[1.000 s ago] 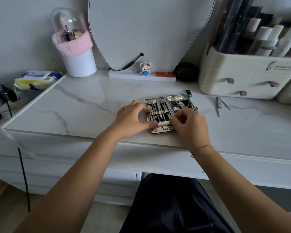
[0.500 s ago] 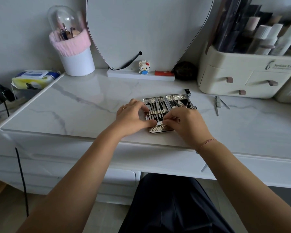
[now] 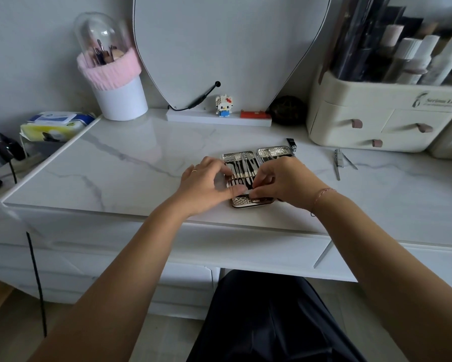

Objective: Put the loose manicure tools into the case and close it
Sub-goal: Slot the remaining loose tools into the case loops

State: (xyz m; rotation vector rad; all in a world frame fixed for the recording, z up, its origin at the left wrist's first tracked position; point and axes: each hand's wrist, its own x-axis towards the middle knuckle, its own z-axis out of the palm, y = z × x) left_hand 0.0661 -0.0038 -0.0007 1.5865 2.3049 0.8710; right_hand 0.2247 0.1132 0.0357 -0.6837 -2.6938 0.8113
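- several tools already sit under the strap of the open manicure case [image 3: 245, 163], lying near the marble desktop [image 3: 130, 163] front edge.
- left hand [image 3: 206, 184] steadies the case; right hand [image 3: 284, 181] pinches something small, unclear.
- two loose items remain: nail clipper [image 3: 337, 163], small black tool [image 3: 291, 144]; lid not yet closed.

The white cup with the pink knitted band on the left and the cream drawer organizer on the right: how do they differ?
The white cup with the pink knitted band is round and topped by a clear dome; the cream drawer organizer is boxy and open on top. The cup holds brushes; the organizer holds tall bottles. The organizer has drawers with small pulls; the cup has none. Both stand at the back of the white marble-look tabletop.
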